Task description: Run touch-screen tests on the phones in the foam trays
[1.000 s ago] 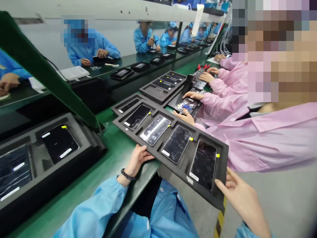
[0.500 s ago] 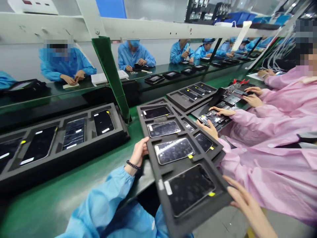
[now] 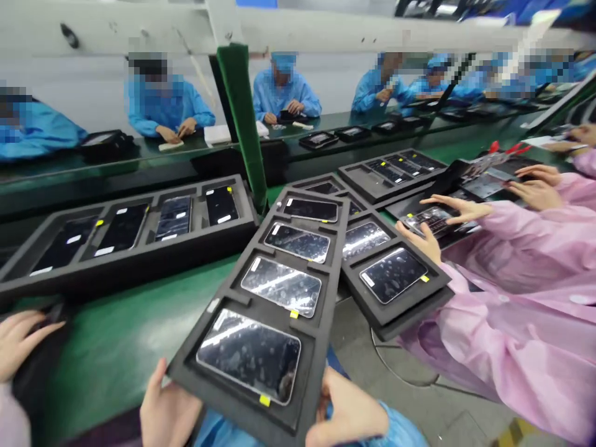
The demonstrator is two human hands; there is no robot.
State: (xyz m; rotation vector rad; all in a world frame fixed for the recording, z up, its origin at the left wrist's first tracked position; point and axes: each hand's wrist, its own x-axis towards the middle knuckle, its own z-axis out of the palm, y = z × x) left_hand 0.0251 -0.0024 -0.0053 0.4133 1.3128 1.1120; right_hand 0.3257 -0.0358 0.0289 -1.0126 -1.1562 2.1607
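The left hand [image 3: 168, 411] and right hand [image 3: 347, 415] of the person in the blue smock [image 3: 223, 431] grip the near end of a black foam tray [image 3: 321, 323], one on each long edge. Both grips are closed on the foam. The tray is held up at 6 o'clock, tilted, beside the edge of the green table [image 3: 139, 335].

It carries four smartphones [image 3: 249, 355], one per compartment. Yellow tags [image 3: 264, 400] and small white labels [image 3: 257, 264] mark them; their print is too small to read.

A second foam tray [image 3: 395, 313] lies just beside it at 2 o'clock, partly beneath its edge. At 3 o'clock, a co-worker in a pink smock [image 3: 526, 335] has one hand [image 3: 454, 210] spread over a phone [image 3: 431, 220], with the other hand [image 3: 416, 241] at its edge. Red-handled pliers [image 3: 505, 148] lie beyond, at 2 o'clock. A loaded tray [image 3: 139, 264] sits on the table at 10 o'clock.
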